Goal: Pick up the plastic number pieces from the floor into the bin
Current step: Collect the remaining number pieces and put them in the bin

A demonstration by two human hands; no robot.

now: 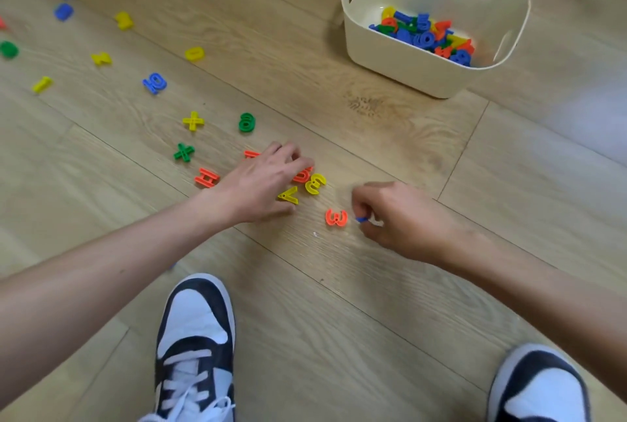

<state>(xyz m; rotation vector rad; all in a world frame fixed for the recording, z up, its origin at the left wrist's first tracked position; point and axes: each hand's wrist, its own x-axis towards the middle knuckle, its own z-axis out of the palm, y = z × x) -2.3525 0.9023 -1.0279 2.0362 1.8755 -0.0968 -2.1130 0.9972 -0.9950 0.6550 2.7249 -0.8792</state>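
Observation:
Coloured plastic number pieces lie scattered on the wooden floor. My left hand [268, 180] reaches over a cluster in the middle, its fingertips on an orange piece [303, 175], with a yellow 3 [315, 183] and a yellow piece [289, 195] beside it. My right hand [397, 218] has its fingers curled and pinches a small blue piece [361, 219]; an orange 3 [336, 217] lies just left of it. The cream bin [400, 63] stands at the upper right, holding several coloured pieces.
More pieces lie to the left: an orange piece [207, 178], a green cross [183, 152], a yellow cross [193, 121], a green piece [246, 122], a blue piece [154, 83]. Two black-and-white shoes [195, 347] are planted at the bottom.

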